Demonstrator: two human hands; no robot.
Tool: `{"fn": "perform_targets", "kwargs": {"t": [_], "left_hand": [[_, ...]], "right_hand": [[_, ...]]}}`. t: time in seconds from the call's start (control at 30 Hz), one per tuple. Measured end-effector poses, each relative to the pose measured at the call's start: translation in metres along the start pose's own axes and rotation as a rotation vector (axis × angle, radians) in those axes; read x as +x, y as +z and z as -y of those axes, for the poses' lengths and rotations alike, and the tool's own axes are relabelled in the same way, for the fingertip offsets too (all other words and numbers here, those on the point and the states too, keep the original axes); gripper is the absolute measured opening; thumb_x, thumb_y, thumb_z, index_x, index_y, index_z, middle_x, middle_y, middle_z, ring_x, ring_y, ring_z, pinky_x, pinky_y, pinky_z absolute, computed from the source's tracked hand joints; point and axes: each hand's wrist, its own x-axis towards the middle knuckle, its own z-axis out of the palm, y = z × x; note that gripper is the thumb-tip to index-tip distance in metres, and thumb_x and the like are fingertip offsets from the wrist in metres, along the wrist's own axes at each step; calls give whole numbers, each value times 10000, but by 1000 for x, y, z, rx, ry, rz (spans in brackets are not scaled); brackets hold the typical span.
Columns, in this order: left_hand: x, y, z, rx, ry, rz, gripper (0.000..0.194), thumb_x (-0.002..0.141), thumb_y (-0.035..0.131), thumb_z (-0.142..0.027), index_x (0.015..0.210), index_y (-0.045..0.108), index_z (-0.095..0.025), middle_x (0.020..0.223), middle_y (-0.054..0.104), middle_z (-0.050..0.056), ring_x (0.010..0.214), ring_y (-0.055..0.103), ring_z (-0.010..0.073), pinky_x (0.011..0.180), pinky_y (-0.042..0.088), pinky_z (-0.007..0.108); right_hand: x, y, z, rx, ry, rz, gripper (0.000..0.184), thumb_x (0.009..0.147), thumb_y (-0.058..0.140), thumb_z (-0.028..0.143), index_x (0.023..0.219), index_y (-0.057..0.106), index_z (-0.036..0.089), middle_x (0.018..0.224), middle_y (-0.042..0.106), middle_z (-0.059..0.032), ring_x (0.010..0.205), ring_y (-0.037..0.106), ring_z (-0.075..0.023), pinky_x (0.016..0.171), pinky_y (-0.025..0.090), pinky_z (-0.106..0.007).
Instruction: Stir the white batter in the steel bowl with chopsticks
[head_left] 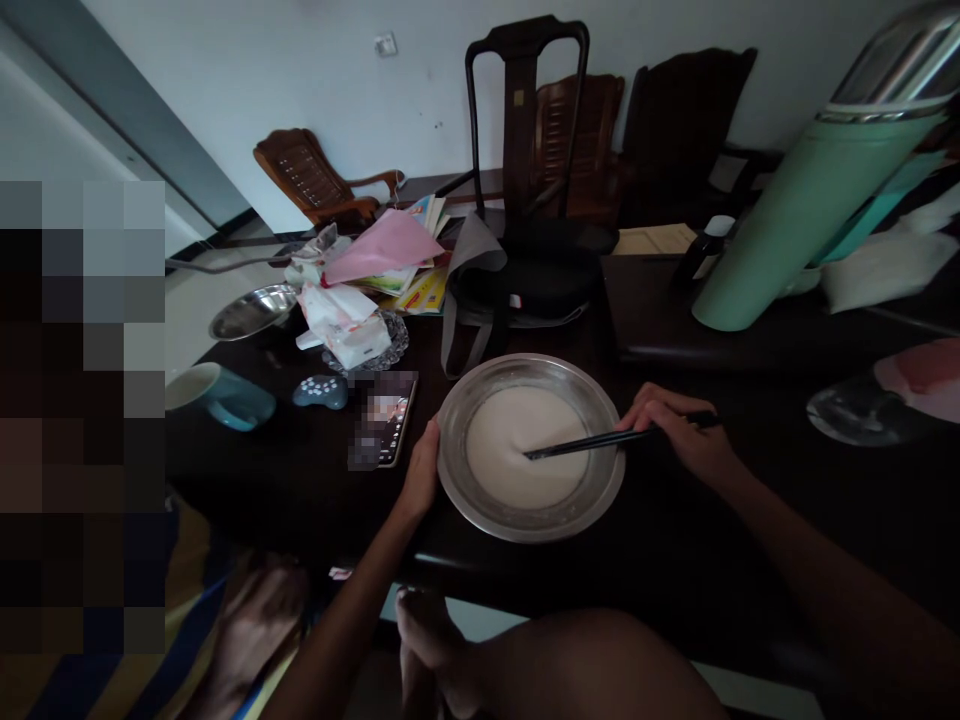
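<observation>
A round metal bowl (600, 495) stands on the dark table, holding a smooth, creamy white liquid (525, 415). My left hand (421, 478) is closed on the bowl's left rim, thumb on top and the other fingers mostly hidden. In my right hand (690, 432), fingers wrap around a pair of black chopsticks (589, 442). Their tips dip into the liquid near the middle, where the surface shows a slight swirl. To the left of my left hand lies a phone (396, 425) with its screen lit.
A green thermos (795, 220) stands at the right, near a clear container with a pink part (855, 405). Behind the bowl is a dark bag (540, 280). Leftward sit a tissue pack (349, 330), a metal basin (255, 312) and a tipped blue mug (240, 397). Another person sits at left.
</observation>
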Motion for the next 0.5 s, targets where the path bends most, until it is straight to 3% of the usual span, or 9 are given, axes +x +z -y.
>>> {"fn": "perform_targets", "kwargs": {"t": [0.1, 0.17, 0.3, 0.4, 0.5], "left_hand": [[0, 0, 1, 8, 7, -1, 629, 906, 372, -638, 1270, 613, -187, 1357, 608, 73, 1343, 458, 263, 1160, 281, 405], [-5, -13, 2, 10, -9, -12, 593, 903, 396, -620, 1232, 636, -189, 1329, 629, 73, 1361, 437, 268, 1165, 273, 425], [-27, -78, 6, 52, -64, -57, 386, 828, 566, -556, 1018, 714, -254, 1159, 719, 65, 1397, 397, 256, 1172, 272, 448], [-41, -126, 15, 134, -78, -49, 232, 776, 626, -528, 875, 721, -341, 1109, 735, 40, 1400, 395, 239, 1209, 184, 434], [-42, -145, 25, 183, -78, -35, 198, 699, 724, -357, 897, 728, -353, 1192, 707, 6, 1454, 283, 231, 1225, 20, 411]], "right_hand": [[0, 1, -1, -51, -25, 62, 258, 931, 545, 359, 742, 693, 266, 826, 747, -31, 809, 640, -224, 753, 503, -390], [0, 0, -2, -68, -6, 18, 244, 931, 547, 350, 754, 696, 273, 839, 743, -30, 821, 645, -224, 775, 505, -393], [0, -1, -3, -10, 6, 2, 325, 950, 503, 365, 696, 673, 254, 772, 722, -30, 752, 651, -211, 735, 512, -380], [1, 0, -1, -58, -11, 52, 260, 923, 552, 365, 735, 695, 256, 824, 739, -32, 802, 649, -216, 748, 510, -375], [1, -1, -1, -71, 6, -17, 260, 926, 547, 358, 741, 699, 257, 823, 729, -32, 790, 647, -211, 749, 502, -368]]}}
